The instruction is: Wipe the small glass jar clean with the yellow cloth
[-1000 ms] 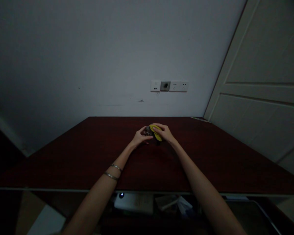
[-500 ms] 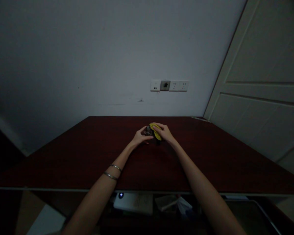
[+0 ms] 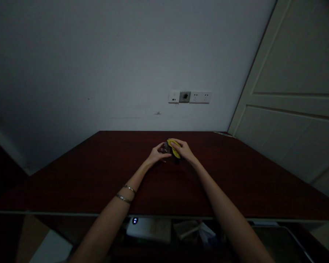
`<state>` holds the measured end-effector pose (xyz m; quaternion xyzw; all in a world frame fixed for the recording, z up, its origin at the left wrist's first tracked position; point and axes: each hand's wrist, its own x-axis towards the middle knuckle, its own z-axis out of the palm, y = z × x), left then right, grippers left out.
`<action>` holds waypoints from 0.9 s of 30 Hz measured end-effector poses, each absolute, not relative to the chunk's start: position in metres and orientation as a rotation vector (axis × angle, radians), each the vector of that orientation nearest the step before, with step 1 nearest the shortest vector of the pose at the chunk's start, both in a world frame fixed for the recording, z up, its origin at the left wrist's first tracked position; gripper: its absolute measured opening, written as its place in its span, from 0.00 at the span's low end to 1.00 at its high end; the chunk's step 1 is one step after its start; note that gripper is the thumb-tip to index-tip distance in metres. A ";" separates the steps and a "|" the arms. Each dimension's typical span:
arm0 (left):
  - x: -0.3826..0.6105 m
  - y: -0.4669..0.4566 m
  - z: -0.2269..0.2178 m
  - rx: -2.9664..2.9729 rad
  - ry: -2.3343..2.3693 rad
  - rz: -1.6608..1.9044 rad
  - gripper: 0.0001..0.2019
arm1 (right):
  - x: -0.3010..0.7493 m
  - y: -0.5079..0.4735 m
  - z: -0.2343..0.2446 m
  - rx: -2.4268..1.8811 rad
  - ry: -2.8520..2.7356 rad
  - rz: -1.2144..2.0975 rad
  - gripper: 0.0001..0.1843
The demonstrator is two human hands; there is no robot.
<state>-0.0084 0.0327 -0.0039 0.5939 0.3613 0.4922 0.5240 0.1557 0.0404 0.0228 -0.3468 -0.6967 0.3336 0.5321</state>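
My left hand (image 3: 156,155) is curled around a small, dark, clear-looking glass object (image 3: 166,148), thumb on the near side and fingers on the far side. A folded yellow cloth (image 3: 175,149) is gripped in my right hand (image 3: 182,149). The cloth lies close against the right side of the glass object; whether they touch is hard to tell. Something dark shows just below the cloth, too dim to name. Both hands are over the middle of the dark red tabletop (image 3: 164,182). Two silver bangles (image 3: 124,198) circle my left forearm.
Under the table's front edge, an open shelf holds a white box-like device (image 3: 149,229) with a small lit display, plus papers and a plastic bag (image 3: 206,233). Wall sockets (image 3: 199,97) are behind the table. A pale panelled door (image 3: 287,106) stands at the right.
Almost nothing differs. Both hands keep their places on the glass object and the cloth, and the view has shifted very slightly.
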 end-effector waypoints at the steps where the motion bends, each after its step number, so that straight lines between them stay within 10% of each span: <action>1: -0.008 0.033 -0.004 1.418 0.865 1.178 0.44 | 0.156 0.040 0.023 -0.824 -1.661 0.795 0.20; 27: -0.007 0.032 -0.003 1.563 0.805 1.177 0.39 | 0.149 0.028 0.027 -0.720 -1.830 0.550 0.15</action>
